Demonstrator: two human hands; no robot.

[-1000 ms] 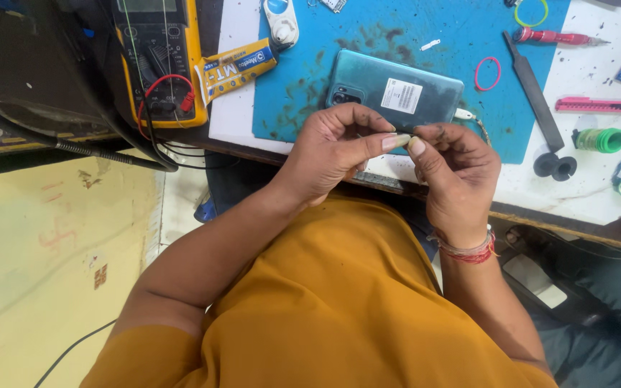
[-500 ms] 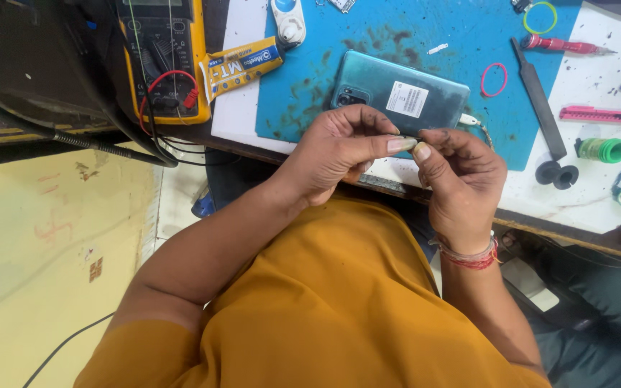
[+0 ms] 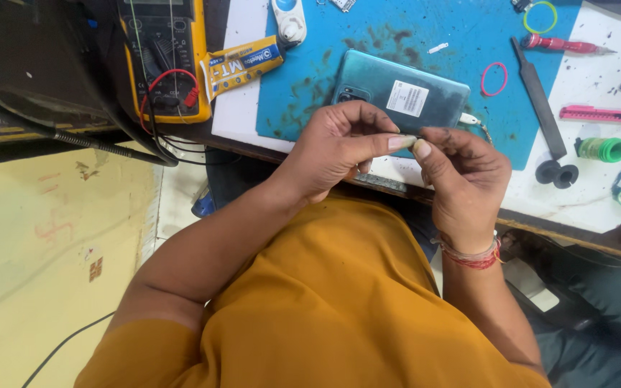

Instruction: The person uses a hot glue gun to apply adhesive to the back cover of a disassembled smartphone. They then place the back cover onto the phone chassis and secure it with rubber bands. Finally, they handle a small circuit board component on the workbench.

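We work over a white bench (image 3: 598,93), and just beyond our fingers lies the blue mat (image 3: 425,36), smooth rubber blotched with dark stains. On it, almost under our knuckles, rests the phone (image 3: 397,90) — back up, a glossy teal slab with rounded corners, a pale sticker and a dark camera block at the end nearest our left fingers.

Our left hand (image 3: 336,147) and right hand (image 3: 465,187) meet fingertip to fingertip above the bench edge. Both are pinched shut on a tiny part (image 3: 411,142): it sits between the left thumb and forefinger, with the right thumbnail pressed against it. It is too small to tell what it is; only a pale sliver shows. To do this well, we judge, the grip should stay light and close over the mat, so the piece lands there if it slips.

Far off beyond the left fingers stands a yellow meter (image 3: 163,61) with red and black leads, and beside it a yellow tube (image 3: 242,66). Beyond the right fingers lie a flat black tool (image 3: 537,97), a pink cutter (image 3: 601,115), a green spool (image 3: 601,149) and a pink band (image 3: 494,78) — thin, round, rubbery.
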